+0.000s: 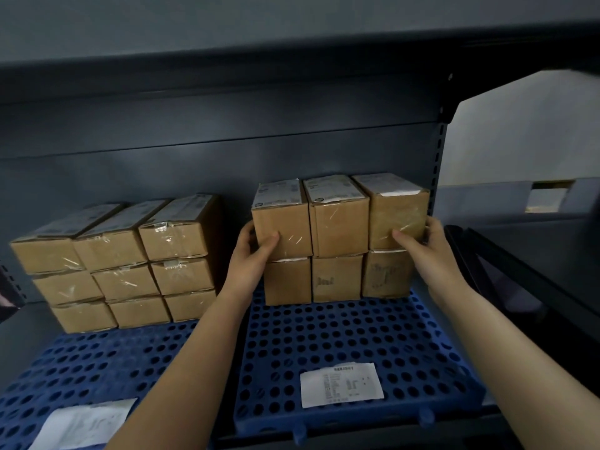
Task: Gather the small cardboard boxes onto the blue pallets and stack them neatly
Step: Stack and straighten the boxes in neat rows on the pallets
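Inside a dark grey metal shelving unit point(227, 131), with a slotted upright point(438, 164) at the right and pale wall beyond. Two blue pallets side by side on the shelf, both perforated with round holes: left pallet point(81, 368), right pallet point(357, 336), each carrying a white paper label near its front edge, one on the left point(81, 423), one on the right point(341, 384). At the back of the left pallet, a block of small cardboard boxes point(123, 264), three wide and three high. At the back of the right pallet, a second stack point(337, 241), three wide and two high, white labels on top. Left hand point(256, 248) pressed against the left end of the upper row point(337, 216), thumb across the front face, fingers round the side. Right hand point(422, 241) mirroring it at the right end, thumb on the front face. Upper row clasped between both hands, resting on the lower row point(337, 279).
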The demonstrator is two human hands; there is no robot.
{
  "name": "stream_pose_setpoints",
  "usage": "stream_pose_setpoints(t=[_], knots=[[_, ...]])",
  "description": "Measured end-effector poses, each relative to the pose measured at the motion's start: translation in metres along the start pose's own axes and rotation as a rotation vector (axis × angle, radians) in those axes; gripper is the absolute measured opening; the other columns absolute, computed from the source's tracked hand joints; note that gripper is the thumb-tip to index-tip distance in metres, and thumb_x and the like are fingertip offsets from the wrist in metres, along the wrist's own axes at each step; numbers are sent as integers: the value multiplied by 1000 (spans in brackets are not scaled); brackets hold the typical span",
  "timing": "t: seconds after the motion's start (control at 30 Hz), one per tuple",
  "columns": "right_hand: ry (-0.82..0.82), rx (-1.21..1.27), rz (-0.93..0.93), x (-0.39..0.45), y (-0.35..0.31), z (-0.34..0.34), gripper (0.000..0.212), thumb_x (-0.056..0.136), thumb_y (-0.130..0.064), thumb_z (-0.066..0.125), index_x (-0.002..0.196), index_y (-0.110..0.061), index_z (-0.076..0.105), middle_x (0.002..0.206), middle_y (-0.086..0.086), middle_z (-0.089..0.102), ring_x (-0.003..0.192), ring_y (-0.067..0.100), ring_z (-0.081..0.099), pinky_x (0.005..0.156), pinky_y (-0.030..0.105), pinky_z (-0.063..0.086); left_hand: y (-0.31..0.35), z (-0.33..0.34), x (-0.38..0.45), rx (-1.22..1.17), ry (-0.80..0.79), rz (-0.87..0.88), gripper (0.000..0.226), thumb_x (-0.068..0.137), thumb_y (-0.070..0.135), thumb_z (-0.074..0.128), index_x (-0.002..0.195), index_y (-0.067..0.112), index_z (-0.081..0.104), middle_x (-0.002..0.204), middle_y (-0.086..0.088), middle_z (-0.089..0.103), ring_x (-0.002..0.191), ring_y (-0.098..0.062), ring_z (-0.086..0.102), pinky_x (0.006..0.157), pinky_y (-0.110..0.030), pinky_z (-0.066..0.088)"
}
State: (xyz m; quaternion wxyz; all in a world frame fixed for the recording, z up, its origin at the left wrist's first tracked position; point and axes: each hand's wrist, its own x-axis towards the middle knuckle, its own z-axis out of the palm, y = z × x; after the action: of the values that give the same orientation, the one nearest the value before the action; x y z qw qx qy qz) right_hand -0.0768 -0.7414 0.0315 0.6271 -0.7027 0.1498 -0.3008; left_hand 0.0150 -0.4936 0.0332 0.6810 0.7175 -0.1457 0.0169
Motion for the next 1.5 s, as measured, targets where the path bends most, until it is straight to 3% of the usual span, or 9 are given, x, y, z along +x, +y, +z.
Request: stream_pose_setpoints(t=[0.17, 0.3, 0.4, 0.7, 0.93, 1.13, 1.37, 1.5], knots=[[14, -84, -30, -1, -2, 3, 71, 79, -27, 73, 136, -20, 31, 112, -9, 47, 104, 11, 49, 88, 29, 41, 3, 1, 3, -2, -12, 15, 59, 88, 35, 59, 141, 30, 33, 121, 10, 48, 105, -9, 50, 79, -22, 43], [2, -139, -55, -1, -3, 8, 68, 80, -29, 72, 134, -17, 33, 113, -7, 46, 101, 10, 47, 84, 27, 40, 0, -3, 2, -52, 27, 7, 55, 89, 33, 58, 139, 30, 36, 117, 12, 52, 109, -11, 51, 95, -35, 44], [-6, -161, -55, -1, -3, 10, 67, 79, -29, 72, 134, -17, 34, 114, -6, 47, 102, 10, 48, 85, 28, 40, -3, -5, 3, -41, 24, 3, 57, 88, 36, 58, 141, 29, 35, 120, 11, 52, 112, -13, 51, 99, -39, 43], [-13, -168, -48, 4, -4, 7, 76, 76, -29, 75, 138, -19, 32, 119, -5, 47, 107, 12, 48, 93, 32, 43, 0, -6, -1, -61, 33, 29, 61, 87, 31, 61, 142, 26, 34, 126, 6, 52, 113, -13, 51, 88, -27, 44], [-9, -175, -37, -1, 5, 6, 76, 76, -29, 75, 139, -19, 33, 132, 3, 48, 109, 14, 48, 90, 31, 42, -5, -10, -5, -38, 41, 22, 69, 84, 33, 64, 143, 25, 31, 135, 2, 49, 121, -17, 49, 101, -37, 43], [-41, -152, -13, -15, 18, 2, 74, 78, -23, 74, 139, -19, 33, 123, -4, 48, 106, 9, 46, 85, 28, 40, -11, -10, -18, -4, 37, 42, 67, 86, 28, 63, 144, 26, 30, 137, 3, 45, 122, -16, 46, 98, -33, 42], [-10, -144, -54, -19, 16, -1, 85, 77, -23, 75, 145, -20, 24, 143, 4, 41, 129, 21, 42, 104, 37, 39, 3, -7, -15, -28, 79, 63, 61, 88, 27, 62, 141, 29, 32, 134, 4, 47, 117, -15, 49, 93, -29, 43], [-12, -116, -115, -16, -1, -4, 84, 78, -19, 75, 144, -20, 24, 133, -2, 43, 117, 13, 45, 97, 31, 40, 12, -2, -12, 9, 57, 104, 61, 88, 26, 60, 142, 26, 32, 131, 7, 46, 115, -13, 48, 90, -26, 42]])
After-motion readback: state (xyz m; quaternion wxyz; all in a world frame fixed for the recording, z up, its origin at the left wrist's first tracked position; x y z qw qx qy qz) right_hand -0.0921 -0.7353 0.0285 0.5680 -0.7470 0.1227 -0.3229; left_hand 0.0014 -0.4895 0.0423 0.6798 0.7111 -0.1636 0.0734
